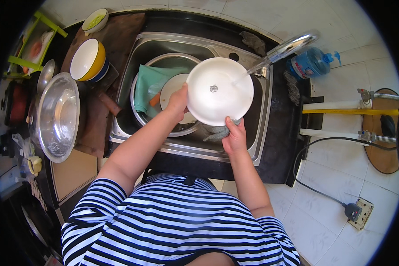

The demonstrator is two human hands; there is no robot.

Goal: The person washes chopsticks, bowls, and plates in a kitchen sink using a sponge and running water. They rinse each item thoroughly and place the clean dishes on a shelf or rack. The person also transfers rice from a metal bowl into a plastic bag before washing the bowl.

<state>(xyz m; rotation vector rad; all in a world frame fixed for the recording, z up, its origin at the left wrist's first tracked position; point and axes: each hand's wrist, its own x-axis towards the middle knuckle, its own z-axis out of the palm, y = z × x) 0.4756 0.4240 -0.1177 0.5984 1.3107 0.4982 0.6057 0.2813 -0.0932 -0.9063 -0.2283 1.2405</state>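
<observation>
Between both my hands a white plate (202, 103) is held tilted over the right part of the steel sink, as water from the chrome faucet (282, 48) runs onto it. My left hand (178, 103) grips the plate's left rim. At the lower right rim is my right hand (234, 134), its thumb on the plate and a grey-green cloth (216, 132) held with it below. Behind the plate, a steel basin (133, 96) in the sink holds a green cloth (146, 81), another white dish (173, 88) and an orange-brown item (155, 99).
Left of the sink, a wooden board (119, 31) bears a yellow bowl (88, 61) and a small bowl of green food (95, 20). A large steel bowl (59, 116) stands further left. A blue pump bottle (309, 63) and a steel scourer (291, 88) are right of the faucet.
</observation>
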